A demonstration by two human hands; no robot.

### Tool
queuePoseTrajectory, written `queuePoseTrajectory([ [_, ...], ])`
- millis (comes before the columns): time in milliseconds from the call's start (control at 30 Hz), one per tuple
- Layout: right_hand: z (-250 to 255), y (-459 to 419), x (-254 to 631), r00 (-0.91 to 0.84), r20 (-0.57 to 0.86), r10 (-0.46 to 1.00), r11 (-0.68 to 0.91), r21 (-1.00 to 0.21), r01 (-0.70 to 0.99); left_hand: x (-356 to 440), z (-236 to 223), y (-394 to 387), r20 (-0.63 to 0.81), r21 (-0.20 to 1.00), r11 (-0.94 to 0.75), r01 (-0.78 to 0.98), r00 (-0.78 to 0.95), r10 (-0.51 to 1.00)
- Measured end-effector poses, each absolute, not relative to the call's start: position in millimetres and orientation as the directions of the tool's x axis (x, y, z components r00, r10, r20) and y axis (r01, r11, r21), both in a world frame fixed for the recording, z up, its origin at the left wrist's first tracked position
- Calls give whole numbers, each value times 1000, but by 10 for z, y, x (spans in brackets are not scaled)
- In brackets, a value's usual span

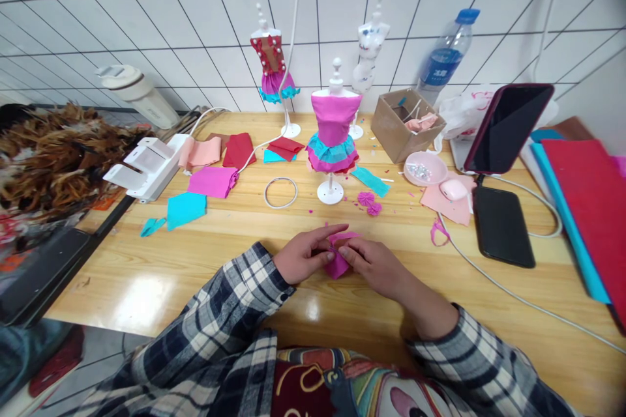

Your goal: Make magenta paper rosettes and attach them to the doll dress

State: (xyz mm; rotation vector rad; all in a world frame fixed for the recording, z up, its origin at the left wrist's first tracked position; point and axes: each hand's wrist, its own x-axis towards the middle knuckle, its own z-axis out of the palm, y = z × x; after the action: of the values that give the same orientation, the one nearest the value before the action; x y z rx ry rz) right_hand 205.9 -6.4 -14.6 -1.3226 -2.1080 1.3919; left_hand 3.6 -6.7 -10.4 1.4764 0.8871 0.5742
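Along the left edge sits a heap of brown feathers (53,156), with a cream tumbler (139,94) leaning by the wall above it. Toward the left of centre lie flat pieces in peach (201,152), red (239,150), magenta (214,181) and cyan (186,210), sorted by colour, I'd guess so each is easy to pick up. A thin ring (280,207) lies just right of them, and a red-bodiced dress form (268,65) stands behind it.

At lower centre the left hand (308,255) closes thumb against fingers on a magenta scrap (337,267), crepe paper or thin cloth, its index finger stretched out clear, probably so as not to crush the folds. The scrap is low over the tabletop, between both hands. Above it, a dress form in magenta and cyan (336,120) stands within easy reach, perhaps for comparing colours. The right hand (374,264) pinches the scrap's other side, which seems to steady it; some fingertips are hidden.

Two magenta rosettes (366,199) lie above that hand. Farther right, a cardboard box (391,133) and pink bowl (413,176) seem to keep small bits from scattering, and a phone (508,130) is propped upright, likely for viewing.
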Motion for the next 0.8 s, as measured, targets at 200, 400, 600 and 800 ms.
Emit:
queuePoseTrajectory([
  [200, -121, -47, 2069, -518, -229, 824, 90, -850, 519, 44, -85, -73, -159, 984, 80, 160, 575, 803],
  [400, -73, 4, 2229, -315, -119, 942, 43, -886, 462, -192, -41, 74, -85, 995, 98, -23, 335, 938],
  [600, -76, 20, 2218, -319, -68, 945, 217, -600, 770, -586, -42, 394, 106, 822, -109, 560, 39, 994],
  [800, -81, -25, 2158, -386, -130, 913, 292, -453, 842, -622, -55, 381, 347, 241, -171, 955, 80, 935],
])
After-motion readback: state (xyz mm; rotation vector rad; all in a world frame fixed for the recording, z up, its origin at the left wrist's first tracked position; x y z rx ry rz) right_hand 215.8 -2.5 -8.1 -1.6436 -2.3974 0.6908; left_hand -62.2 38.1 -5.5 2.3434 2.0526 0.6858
